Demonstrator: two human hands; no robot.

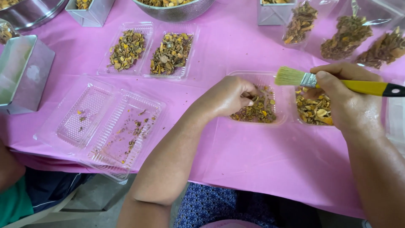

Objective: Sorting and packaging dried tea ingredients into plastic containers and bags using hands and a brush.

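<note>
**A:** From the head camera, what do the hands have?

**B:** The right hand [348,103] is clamped on a paintbrush [337,82] with a yellow handle, bristles pointing left, held just above the clear plastic tray [257,76] in front of the person. The handle's black end is cut off by the right edge. The left hand [228,97] is in the tray's left compartment, fingers curled together and pinching into the dried yellow-brown bits [257,110]; what lies under the fingertips is hidden.

**A:** And the right compartment?

**B:** It holds more dried bits [314,110], but the right hand covers part of it, so its far rim can't be made out.

**A:** What else is around?

**B:** All on a worktop under a pink cloth [261,160]. Up and left sits a filled tray [147,52], both halves loaded. Near the left edge lies an empty tray [101,126], opened flat, with only crumbs. A metal box [23,71] stands at the far left, another metal box [90,12] at the top, and a metal colander [175,10] is cut off by the top edge. Clear bags [350,36] of the same dried stuff lie at top right, partly out of frame.

**A:** Anyone else?

**B:** A bit of another person [14,198] at the bottom left, in green and dark cloth, mostly out of view.
</note>
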